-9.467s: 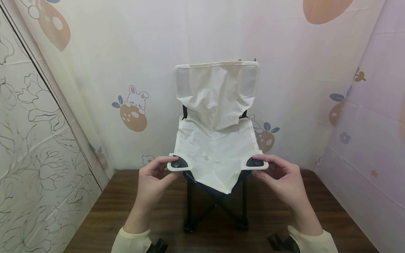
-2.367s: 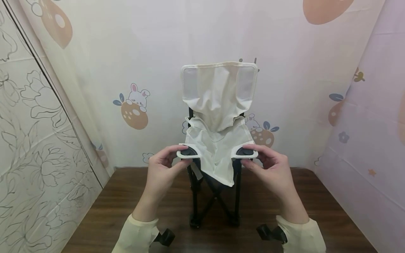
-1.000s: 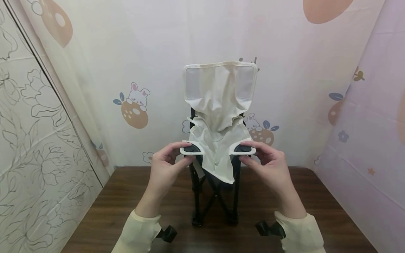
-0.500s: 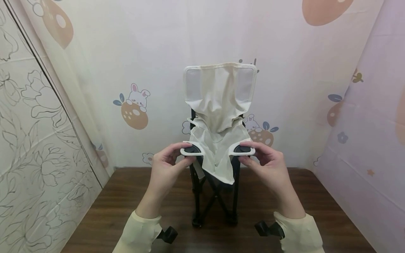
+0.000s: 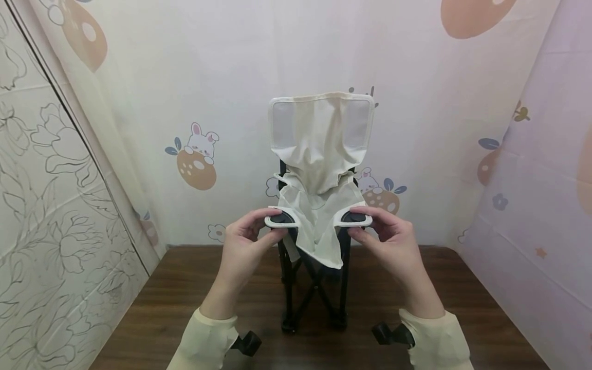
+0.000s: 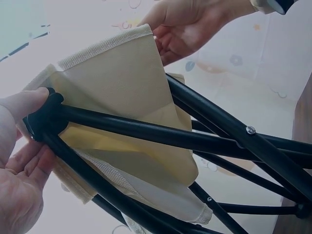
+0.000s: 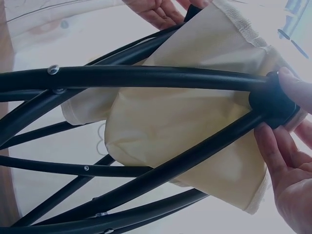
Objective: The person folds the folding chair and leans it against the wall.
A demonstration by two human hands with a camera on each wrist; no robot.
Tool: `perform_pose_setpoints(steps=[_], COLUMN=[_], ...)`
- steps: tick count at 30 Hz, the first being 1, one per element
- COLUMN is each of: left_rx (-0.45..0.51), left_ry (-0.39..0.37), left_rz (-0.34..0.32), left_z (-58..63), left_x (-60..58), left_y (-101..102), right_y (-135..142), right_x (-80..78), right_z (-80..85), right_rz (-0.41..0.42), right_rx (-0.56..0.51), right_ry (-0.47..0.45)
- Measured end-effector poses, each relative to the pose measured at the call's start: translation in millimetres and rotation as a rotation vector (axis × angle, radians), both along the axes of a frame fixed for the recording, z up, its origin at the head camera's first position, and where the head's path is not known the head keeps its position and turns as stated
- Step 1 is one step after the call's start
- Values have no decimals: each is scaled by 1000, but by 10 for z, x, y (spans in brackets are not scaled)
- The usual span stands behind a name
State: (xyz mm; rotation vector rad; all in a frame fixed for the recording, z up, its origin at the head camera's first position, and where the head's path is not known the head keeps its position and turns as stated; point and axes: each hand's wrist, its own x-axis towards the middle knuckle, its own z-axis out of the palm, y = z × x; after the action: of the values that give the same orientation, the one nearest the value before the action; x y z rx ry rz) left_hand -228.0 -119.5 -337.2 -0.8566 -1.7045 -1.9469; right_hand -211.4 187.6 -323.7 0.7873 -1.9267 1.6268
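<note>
A small folding chair (image 5: 319, 136) with cream fabric and a black tube frame stands upright, partly folded, its seat sagging in a V. My left hand (image 5: 242, 244) pinches the seat's front left corner, fingers over the black patch and thumb beneath. On the other side my right hand (image 5: 393, 236) holds the front right corner the same way. From below, the left wrist view shows a black plastic joint (image 6: 48, 114) between the left thumb and fingers, with two tubes running from it. In the right wrist view the right fingers hold the matching joint (image 7: 273, 100).
The chair's feet rest on a dark wooden table (image 5: 185, 288). Behind it hangs a pale curtain (image 5: 222, 67) printed with rabbits and fruit. A flower-patterned panel (image 5: 51, 205) borders the left side, and a pinkish curtain (image 5: 536, 226) the right.
Since the oldest frame both hands have moved toward each other with the seat corners. The chair's legs have drawn closer together and the seat has folded deeper. The last second shows hardly any movement.
</note>
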Motion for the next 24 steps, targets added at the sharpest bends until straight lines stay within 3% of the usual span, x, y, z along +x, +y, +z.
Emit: perform_pose_setpoints(steps=[24], left_rx=[-9], left_ry=[-21], left_rz=[-4], left_z=[20], left_x=[-45], left_y=[41], right_y=[-42], right_x=[-79], right_z=[17], right_rz=[36], right_rx=[-70], right_ry=[28])
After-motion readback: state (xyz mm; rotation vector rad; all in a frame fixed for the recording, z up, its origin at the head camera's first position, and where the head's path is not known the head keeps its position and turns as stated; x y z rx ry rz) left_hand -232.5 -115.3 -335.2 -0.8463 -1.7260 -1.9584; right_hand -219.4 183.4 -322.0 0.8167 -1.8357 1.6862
